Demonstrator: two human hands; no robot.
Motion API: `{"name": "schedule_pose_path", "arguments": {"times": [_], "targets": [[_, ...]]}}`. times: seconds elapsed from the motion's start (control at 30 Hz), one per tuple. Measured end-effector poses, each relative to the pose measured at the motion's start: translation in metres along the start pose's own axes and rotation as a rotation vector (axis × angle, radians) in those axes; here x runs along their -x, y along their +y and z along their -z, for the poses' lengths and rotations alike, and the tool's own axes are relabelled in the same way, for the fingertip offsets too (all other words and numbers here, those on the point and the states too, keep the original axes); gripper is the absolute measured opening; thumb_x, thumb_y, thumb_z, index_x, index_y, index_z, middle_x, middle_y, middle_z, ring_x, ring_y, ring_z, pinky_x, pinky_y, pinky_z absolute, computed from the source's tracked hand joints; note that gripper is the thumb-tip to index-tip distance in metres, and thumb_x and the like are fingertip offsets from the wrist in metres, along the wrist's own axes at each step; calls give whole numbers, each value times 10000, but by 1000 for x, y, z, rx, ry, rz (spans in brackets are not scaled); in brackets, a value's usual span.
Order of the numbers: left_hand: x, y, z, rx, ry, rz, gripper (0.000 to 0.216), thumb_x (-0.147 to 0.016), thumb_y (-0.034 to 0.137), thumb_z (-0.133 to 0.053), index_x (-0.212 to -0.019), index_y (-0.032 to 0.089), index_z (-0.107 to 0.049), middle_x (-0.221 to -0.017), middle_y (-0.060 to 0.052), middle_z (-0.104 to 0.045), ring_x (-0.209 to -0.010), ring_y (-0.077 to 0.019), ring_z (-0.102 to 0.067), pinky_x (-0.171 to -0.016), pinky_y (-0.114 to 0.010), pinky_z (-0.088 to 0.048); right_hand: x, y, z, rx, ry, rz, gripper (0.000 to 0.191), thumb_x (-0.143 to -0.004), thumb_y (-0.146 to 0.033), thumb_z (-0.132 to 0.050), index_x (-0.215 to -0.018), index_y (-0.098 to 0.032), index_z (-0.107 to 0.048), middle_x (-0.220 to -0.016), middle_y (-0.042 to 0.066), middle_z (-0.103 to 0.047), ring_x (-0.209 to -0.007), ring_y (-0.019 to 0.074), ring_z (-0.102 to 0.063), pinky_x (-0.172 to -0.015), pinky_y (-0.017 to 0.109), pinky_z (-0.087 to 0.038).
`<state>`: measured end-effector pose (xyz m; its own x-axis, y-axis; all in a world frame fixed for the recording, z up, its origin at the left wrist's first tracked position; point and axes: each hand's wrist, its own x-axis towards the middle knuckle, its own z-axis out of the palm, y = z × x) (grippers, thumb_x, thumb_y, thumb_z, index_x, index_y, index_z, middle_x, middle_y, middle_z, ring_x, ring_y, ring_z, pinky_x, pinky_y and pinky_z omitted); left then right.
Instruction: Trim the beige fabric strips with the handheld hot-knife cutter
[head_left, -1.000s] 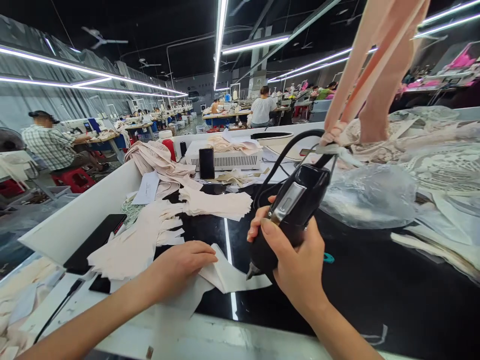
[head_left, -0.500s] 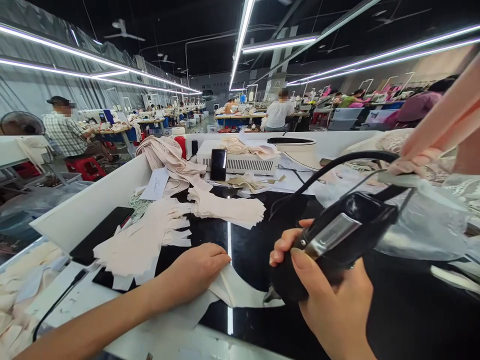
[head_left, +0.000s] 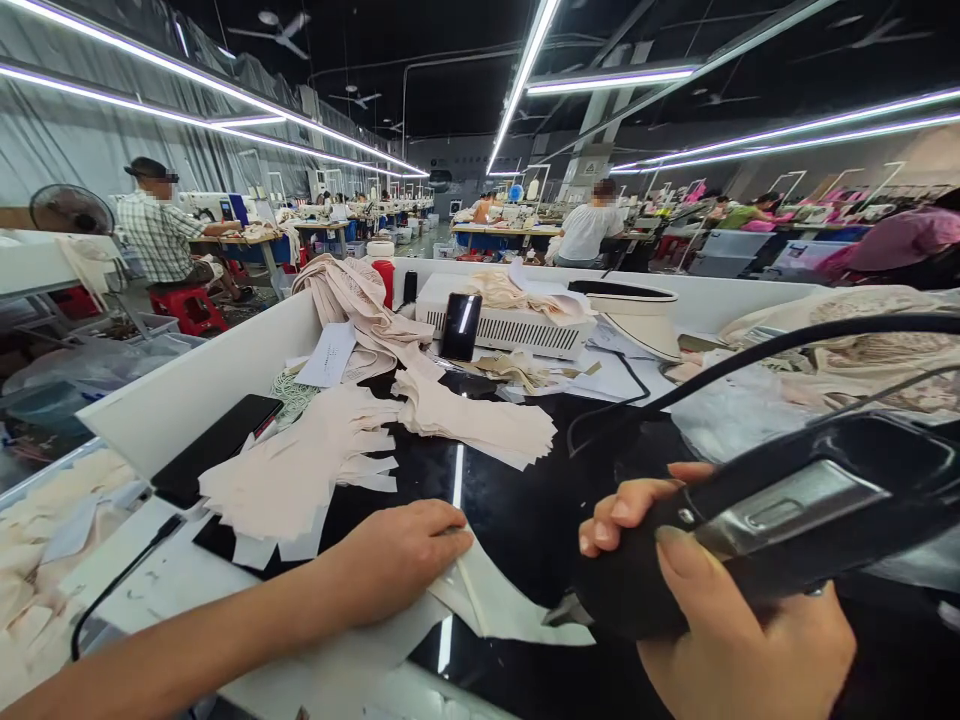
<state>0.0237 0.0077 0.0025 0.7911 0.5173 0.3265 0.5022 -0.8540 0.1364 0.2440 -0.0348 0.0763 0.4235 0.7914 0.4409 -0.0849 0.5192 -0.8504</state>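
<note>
My right hand [head_left: 720, 630] grips a black handheld cutting tool [head_left: 787, 520] with a metal trigger plate and a black cord [head_left: 750, 360] arching up behind it. Its tip rests at the edge of a pale fabric piece [head_left: 502, 610] lying on the glossy black table [head_left: 517, 500]. My left hand [head_left: 397, 560] lies flat on that same piece, fingers pressing it down. Stacks of cut cream fabric pieces [head_left: 300, 480] lie fanned out just beyond my left hand.
A black phone [head_left: 217, 450] lies by the white side wall at left; another phone [head_left: 460, 327] leans on a white box [head_left: 510, 325]. Heaped fabric [head_left: 360, 300] and lace [head_left: 862, 350] lie at the back. People sit at sewing tables [head_left: 161, 235] beyond.
The view has swung left and closer, so the tool and my right hand now sit lower right and larger. The hanging pink straps have left the view. My left hand stays pressed on the fabric.
</note>
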Motion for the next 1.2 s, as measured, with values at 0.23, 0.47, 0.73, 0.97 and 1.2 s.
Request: {"name": "schedule_pose_path", "arguments": {"times": [0.23,0.47,0.73,0.97,1.2], "targets": [[1,3,-3,-22,42,-11,300,-1046,40,-461,-1274,122,-639,-1298,-116,-706,-1237,-219,-673,-1078,-305,-557,-18,15,-34,-116,2,35,350,-753,-329,-880,-1016,-278,-655,-715,-40,-669,-569,166,-623,-544,317,-585],[0,6,-4,33,22,30,266,-1048,58,-496,-1245,145,-652,-1283,-100,-703,-1199,-218,-693,-1025,-295,-584,-28,35,-52,-113,-27,58,328,-783,-336,-853,-985,-260,-606,-749,-45,-669,-597,151,-615,-548,288,-561],[-1,8,-3,32,23,26,285,-1023,33,-508,-1246,132,-655,-1320,-111,-695,-1230,-229,-687,-1057,-312,-578,-27,40,-55,-123,-45,39,338,-792,-329,-849,-1000,-257,-593,-759,-46,-667,-594,150,-617,-557,299,-560],[0,8,-3,18,53,18,245,-1037,51,-523,-1227,126,-660,-1303,-126,-699,-1215,-236,-696,-1038,-327,-594,-24,43,-55,-89,-66,52,314,-835,-324,-825,-1015,-263,-575,-793,-44,-662,-611,152,-620,-569,312,-566],[5,6,-10,18,107,-19,268,-1033,55,-517,-1232,147,-670,-1320,-152,-681,-1162,-236,-714,-1008,-340,-607,-22,35,-51,-114,-55,78,353,-816,-345,-849,-1057,-269,-603,-758,-44,-653,-603,159,-604,-548,305,-559]]}}
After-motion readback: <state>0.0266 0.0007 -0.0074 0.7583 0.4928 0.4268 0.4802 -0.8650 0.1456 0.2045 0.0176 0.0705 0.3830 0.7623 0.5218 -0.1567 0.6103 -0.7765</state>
